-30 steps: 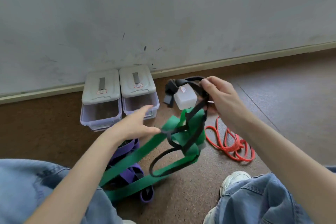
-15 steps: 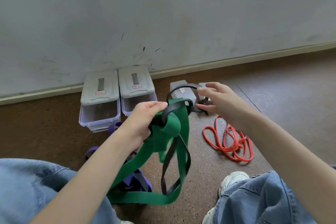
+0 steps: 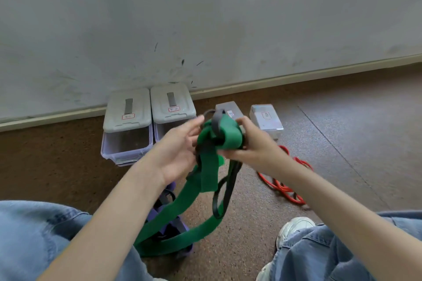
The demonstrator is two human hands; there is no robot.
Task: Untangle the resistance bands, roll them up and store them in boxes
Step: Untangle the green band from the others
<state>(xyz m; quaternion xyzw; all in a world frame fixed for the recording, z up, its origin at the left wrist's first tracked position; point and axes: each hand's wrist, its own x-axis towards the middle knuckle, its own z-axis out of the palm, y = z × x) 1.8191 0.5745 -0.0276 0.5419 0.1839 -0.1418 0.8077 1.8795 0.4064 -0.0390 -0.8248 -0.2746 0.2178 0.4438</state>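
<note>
Labels on the two lidded boxes [image 3: 127,118] by the wall are showing red-edged stickers (writing too blurred to read). We are holding the green band [image 3: 209,166] up over the floor, knotted with a black band [image 3: 225,191]; our right hand [image 3: 249,143] is pinching the green bundle, our left hand [image 3: 180,150] is lying spread against it. A purple band [image 3: 169,223] is lying mostly hidden underneath.

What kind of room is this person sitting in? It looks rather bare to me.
Probably a gym or workout room, though that is a guess. The person sits on a speckled brown floor against a scuffed grey wall, with resistance bands in green and red and lidded storage boxes along the wall.
</note>
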